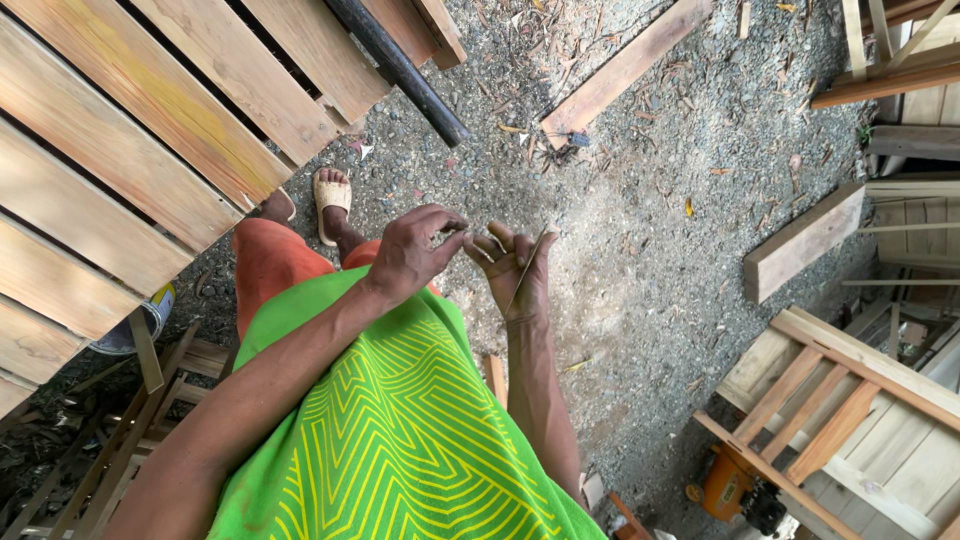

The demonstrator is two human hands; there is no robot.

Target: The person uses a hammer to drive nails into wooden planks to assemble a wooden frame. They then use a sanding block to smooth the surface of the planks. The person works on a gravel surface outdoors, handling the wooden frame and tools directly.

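Overhead, a thin sliver (527,268) is being held upright in the right hand (512,272), resting against the open palm, fingers loosely curled. It is being approached by the left hand (412,250), fingertips pinched together just beside the right fingers; whether anything is being gripped there cannot be told. The sliver is being judged light, stiff and brittle, best taken near its middle between thumb and forefinger. Gravel (620,200) is lying below. Slatted panels (130,130), a black pipe (400,70), loose planks (625,68) and a wooden frame (850,400) are crowding the ground around.
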